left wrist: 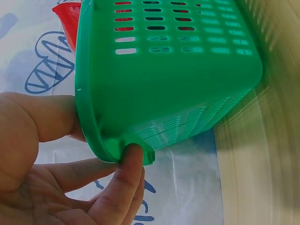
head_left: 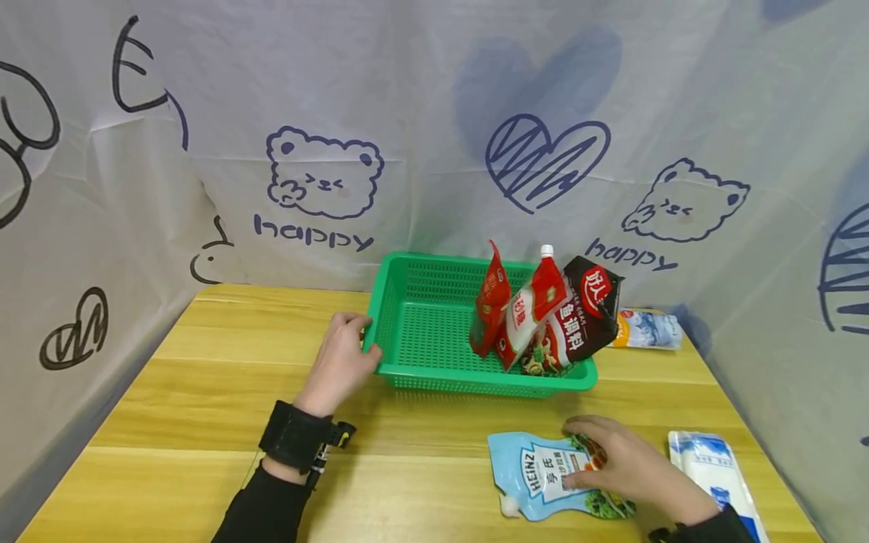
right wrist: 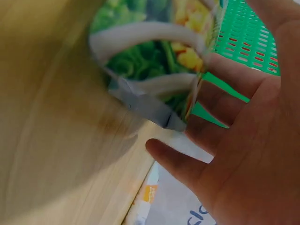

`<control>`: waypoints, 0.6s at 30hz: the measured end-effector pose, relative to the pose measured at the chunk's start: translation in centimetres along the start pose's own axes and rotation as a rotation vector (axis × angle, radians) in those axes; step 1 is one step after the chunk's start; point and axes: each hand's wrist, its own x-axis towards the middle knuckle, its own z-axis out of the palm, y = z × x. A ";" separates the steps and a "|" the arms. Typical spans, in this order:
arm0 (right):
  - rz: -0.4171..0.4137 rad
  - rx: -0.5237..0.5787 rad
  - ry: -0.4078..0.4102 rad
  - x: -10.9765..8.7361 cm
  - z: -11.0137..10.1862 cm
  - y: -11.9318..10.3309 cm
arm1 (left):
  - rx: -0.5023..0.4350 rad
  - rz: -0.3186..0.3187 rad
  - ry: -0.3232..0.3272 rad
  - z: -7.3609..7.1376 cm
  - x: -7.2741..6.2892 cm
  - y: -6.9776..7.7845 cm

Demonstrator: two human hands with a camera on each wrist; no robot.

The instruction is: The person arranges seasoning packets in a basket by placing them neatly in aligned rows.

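My left hand (head_left: 339, 362) grips the left rim of a green plastic basket (head_left: 468, 382); the left wrist view has its fingers curled at the corner of the basket (left wrist: 164, 93). A light blue Heinz sauce pouch (head_left: 512, 464) with a white cap lies at the front, right of centre. My right hand (head_left: 631, 464) holds this pouch by its vegetable-printed end, thumb on the near side and fingers on the far side. In the right wrist view the pouch's bottom end (right wrist: 150, 56) is tilted off the wood, and one finger extends free of it.
In the basket's right half stand a red packet (head_left: 490, 309), a red-and-white capped pouch (head_left: 523, 320) and a black seasoning bag (head_left: 587, 305). A blue-and-orange pack (head_left: 648, 330) lies behind right. A white-and-blue bag (head_left: 709, 471) lies beside my right hand. Drawn-on cloth (head_left: 434, 173) walls the table (head_left: 204, 422).
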 end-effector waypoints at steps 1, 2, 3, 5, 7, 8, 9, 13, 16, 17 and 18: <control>0.008 0.006 -0.008 0.0 0.0 0.1 | -0.001 -0.001 0.001 0.0 0.0 0.0; 0.011 0.013 -0.015 0.0 0.0 0.1 | -0.002 -0.002 0.000 0.1 0.0 -0.1; 0.013 0.019 -0.024 0.0 0.0 0.1 | -0.001 -0.002 0.001 0.1 0.0 -0.1; 0.014 0.031 -0.037 0.0 -0.1 0.1 | -0.001 -0.001 0.002 0.1 0.1 -0.1; 0.017 0.038 -0.056 0.0 -0.3 0.0 | -0.001 0.000 0.003 0.1 0.1 0.0; 0.015 0.043 -0.065 0.0 -0.4 -0.1 | -0.001 0.000 0.003 0.1 0.1 0.0; 0.016 0.047 -0.072 0.1 -0.4 -0.1 | 0.000 0.000 0.004 0.0 0.1 0.0; 0.018 0.047 -0.092 0.3 -0.5 -0.4 | -0.001 -0.001 0.006 0.0 0.1 0.0; 0.007 0.023 -0.083 0.3 -0.5 -0.5 | 0.001 -0.003 0.005 0.0 0.1 0.0; 0.001 0.013 -0.075 0.3 -0.5 -0.6 | 0.002 -0.004 0.005 0.0 0.1 0.0; -0.005 -0.002 -0.064 0.2 -0.4 -0.6 | 0.001 -0.005 0.003 0.0 0.1 0.0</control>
